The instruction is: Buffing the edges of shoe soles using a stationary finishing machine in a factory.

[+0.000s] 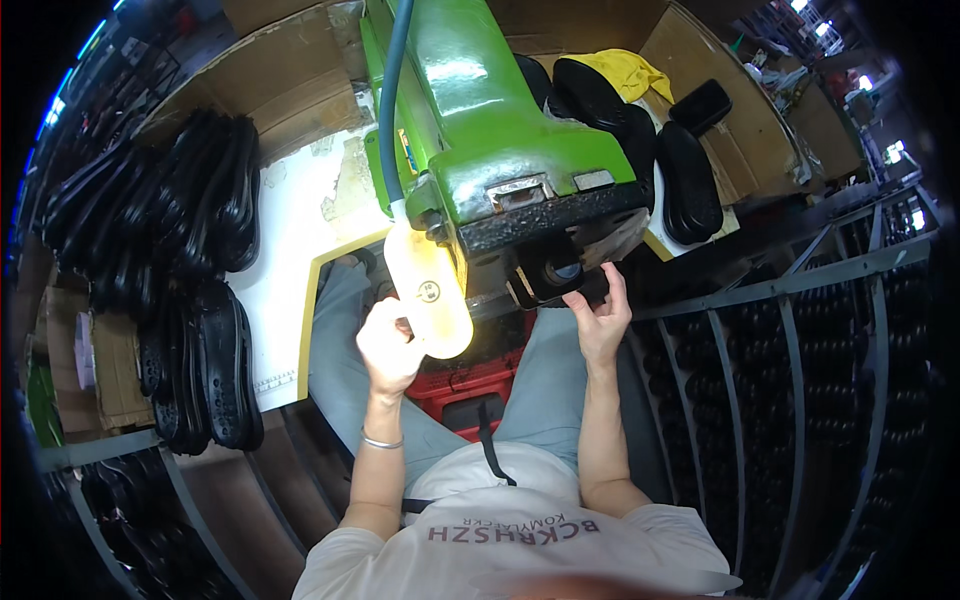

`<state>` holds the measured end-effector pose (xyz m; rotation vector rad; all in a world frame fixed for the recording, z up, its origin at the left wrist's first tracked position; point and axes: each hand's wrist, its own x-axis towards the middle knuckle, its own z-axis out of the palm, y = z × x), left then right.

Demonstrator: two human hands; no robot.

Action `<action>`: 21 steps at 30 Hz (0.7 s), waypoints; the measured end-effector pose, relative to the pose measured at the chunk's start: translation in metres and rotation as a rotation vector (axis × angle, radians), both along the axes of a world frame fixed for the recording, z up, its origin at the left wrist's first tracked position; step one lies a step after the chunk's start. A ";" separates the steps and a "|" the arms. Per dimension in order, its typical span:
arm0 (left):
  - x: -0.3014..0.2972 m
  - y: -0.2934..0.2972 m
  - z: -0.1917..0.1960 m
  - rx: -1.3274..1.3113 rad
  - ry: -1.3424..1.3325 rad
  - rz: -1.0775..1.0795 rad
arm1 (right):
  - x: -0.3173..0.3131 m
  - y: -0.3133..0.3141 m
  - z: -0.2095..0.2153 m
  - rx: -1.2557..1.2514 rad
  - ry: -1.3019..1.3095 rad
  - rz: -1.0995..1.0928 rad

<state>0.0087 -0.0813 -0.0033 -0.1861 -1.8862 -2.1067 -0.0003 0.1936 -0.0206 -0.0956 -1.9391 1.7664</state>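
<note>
Two bare hands work under the front of a green machine, which serves as the landmark for everything else. The left hand is wrapped shut around the lower end of a pale yellow handle; the handle's long axis runs from the hand up and slightly left toward the machine's lower left corner, where a blue-grey hose meets its top. A small round dark mark sits on the handle's face, about midway along it. The right hand is below the machine's black front plate, fingers curled up around the edge of a dark sole held against the underside there; how firmly it grips cannot be told. A thin metal bangle circles the left wrist.

Left of the machine, on a white tabletop, black shoe soles lie in overlapping stacks, too many to count. Right of and behind the machine lie about four more black soles and one yellow cloth, with brown cardboard walls around them. Below the machine, between the person's knees, sits one red crate. Far right, a grey metal rack holds rows of dark soles.
</note>
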 end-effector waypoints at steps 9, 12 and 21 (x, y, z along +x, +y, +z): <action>0.023 -0.059 -0.039 0.531 -0.103 -0.035 | 0.006 -0.044 0.028 0.164 0.179 0.131; 0.024 -0.079 -0.057 0.527 -0.062 -0.148 | 0.001 -0.061 0.020 0.243 0.249 0.143; 0.006 -0.012 -0.003 -0.883 0.105 0.150 | -0.001 -0.084 0.034 0.418 0.359 0.123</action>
